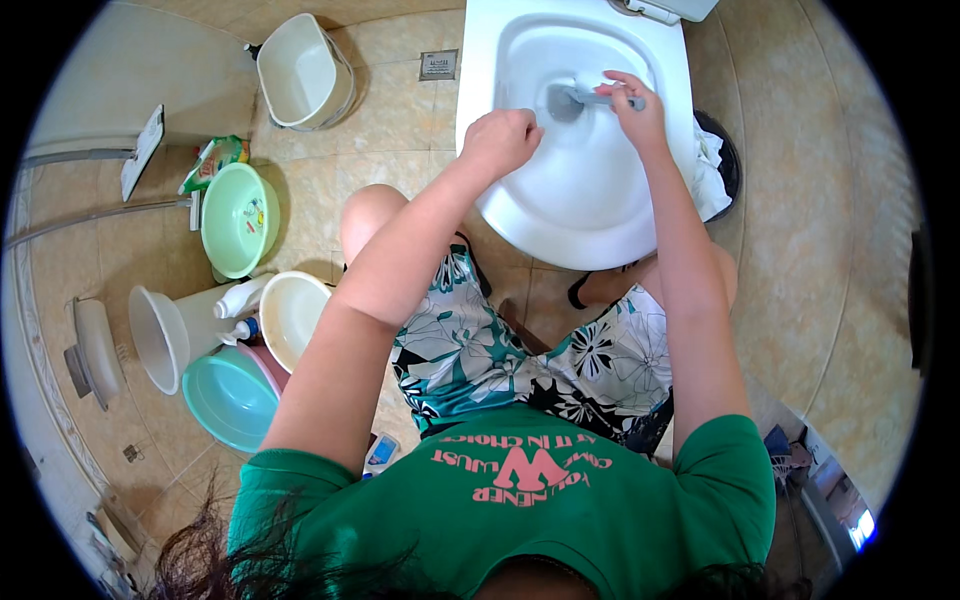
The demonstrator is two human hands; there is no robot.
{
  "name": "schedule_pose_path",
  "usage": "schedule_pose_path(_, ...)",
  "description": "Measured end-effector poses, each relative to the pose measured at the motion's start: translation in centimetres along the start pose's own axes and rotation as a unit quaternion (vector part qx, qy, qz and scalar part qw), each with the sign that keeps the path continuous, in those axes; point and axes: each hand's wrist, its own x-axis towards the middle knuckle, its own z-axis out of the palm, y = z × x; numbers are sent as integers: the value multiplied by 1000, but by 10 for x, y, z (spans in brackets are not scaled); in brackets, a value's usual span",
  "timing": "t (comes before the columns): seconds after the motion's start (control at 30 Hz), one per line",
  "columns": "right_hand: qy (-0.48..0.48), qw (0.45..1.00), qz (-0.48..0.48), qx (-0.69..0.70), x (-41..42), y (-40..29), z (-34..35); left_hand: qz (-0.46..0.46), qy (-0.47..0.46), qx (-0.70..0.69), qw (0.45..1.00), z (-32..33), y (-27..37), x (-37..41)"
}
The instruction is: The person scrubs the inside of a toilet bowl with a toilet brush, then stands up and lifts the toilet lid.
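Observation:
A white toilet bowl (592,251) stands in front of me with its seat raised. My right hand (634,109) is over the bowl's right side, its fingers around the grey handle of a toilet brush (600,99). The brush's grey head rests low in the bowl, at the drain. My left hand (504,141) hangs over the bowl's left rim with its fingers curled in; no object shows in it, though the palm side is hidden. The raised seat and lid (664,7) are cut off by the top of the picture.
A black waste bin (739,172) with white paper stands right of the toilet. To the left are a cream bucket (296,71), a green basin (238,221), a white basin (294,319), a turquoise basin (225,397) and white bottles (244,298). A floor drain (439,65) lies left of the toilet.

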Motion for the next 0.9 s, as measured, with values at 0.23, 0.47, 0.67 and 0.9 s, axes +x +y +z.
schedule_pose_path(0.23, 48, 986, 154, 42, -6, -42, -25, 7, 2, -3, 1000, 1, 2, 3)
schedule_pose_path(0.47, -3, 984, 151, 96, -12, -65, -48, 10, 8, 5, 1000, 4, -5, 3)
schedule_pose_path(0.67, -6, 994, 103, 30, -18, -64, -35, 15, 18, 1, 1000, 6, -6, 3)
schedule_pose_path(0.9, -75, 963, -163, -201, -23, -34, -21, 0, 3, 8, 1000, 4, -5, 3)
